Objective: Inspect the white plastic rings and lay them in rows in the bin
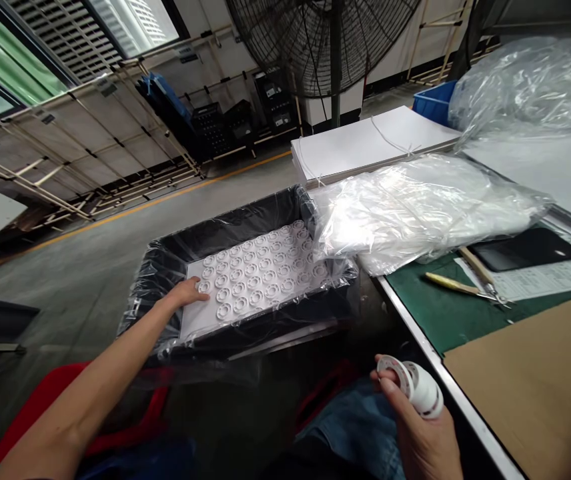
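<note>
My left hand (187,293) reaches into a black bin (265,333) lined with clear plastic film. Its thumb and fingertips close around a white plastic ring (204,287) at the left end of several rows of similar rings (250,269). These lie flat on a white sheet (194,320) inside the bin. Over my lap, beside the table edge, my right hand (428,433) grips a short stack of white plastic rings (426,393). The front ring tilts away from the rest of that stack.
On the right, the green-topped table (415,300) carries tweezers (453,285), a black phone (528,250) and cardboard (535,367). Plastic bags (415,207) overhang the bin's right end. White sheets (370,143) are stacked behind them, near a large fan (325,40). A red stool (40,407) stands lower left.
</note>
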The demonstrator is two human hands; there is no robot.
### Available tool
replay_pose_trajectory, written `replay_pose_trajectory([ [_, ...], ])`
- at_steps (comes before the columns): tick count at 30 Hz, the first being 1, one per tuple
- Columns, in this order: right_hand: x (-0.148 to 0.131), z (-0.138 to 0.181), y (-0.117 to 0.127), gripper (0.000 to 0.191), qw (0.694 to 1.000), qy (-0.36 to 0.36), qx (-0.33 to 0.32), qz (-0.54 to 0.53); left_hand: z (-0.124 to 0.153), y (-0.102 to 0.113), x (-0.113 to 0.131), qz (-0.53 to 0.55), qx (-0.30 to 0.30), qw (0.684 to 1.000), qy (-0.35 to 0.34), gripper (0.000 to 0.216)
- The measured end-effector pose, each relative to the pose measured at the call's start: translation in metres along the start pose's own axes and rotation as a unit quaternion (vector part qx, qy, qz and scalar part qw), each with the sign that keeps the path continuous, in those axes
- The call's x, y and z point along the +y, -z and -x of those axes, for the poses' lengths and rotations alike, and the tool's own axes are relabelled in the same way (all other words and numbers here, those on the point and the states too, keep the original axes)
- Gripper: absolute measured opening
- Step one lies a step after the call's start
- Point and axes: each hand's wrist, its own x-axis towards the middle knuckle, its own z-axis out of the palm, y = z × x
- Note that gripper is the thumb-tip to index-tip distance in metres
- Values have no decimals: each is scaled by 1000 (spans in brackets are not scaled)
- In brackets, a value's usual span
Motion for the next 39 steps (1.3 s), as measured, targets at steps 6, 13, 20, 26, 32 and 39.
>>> replay_pose_trajectory([
  [6,8,-5,4,46,1000,-25,-4,7,-15,-17,-2,5,-4,1000,-6,34],
  [13,1,0,-5,46,998,-37,-42,19,3,8,-1,40,104,993,-31,41],
  [20,-18,3,-25,34,995,14,-101,-10,97,26,92,183,257,907,-279,55],
  [26,-24,8,-30,44,992,17,-126,-16,217,-31,221,201,136,711,-660,49],
  [32,-28,12,-27,43,993,42,-102,-32,229,-67,261,290,70,705,-643,47],
  [39,-28,1,-26,29,988,37,-78,-129,232,-74,244,421,6,748,-514,52],
])
